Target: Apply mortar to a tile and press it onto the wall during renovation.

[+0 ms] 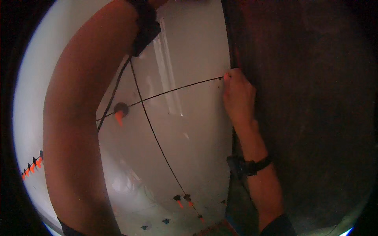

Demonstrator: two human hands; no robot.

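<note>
A large glossy white panel (pixel 197 129) stretches in front of me. At its right edge my right hand (pixel 239 96) is closed, thumb and fingers pinched where a thin black cord (pixel 177 89) ends. That cord runs leftward over the panel to a dark round piece with an orange tab (pixel 121 110). A second thin black line (pixel 155 135) crosses it and slants down to the right. My left arm reaches up along the left side; only a sliver of my left hand (pixel 158 4) shows at the top edge, its fingers out of sight.
Black devices are strapped on both wrists; a dark cable (pixel 115 88) hangs by the left arm. Small dark pieces with orange tabs (pixel 179 200) sit low on the panel, and a row of several more (pixel 33 165) lies far left. A dark brown surface (pixel 311 110) fills the right.
</note>
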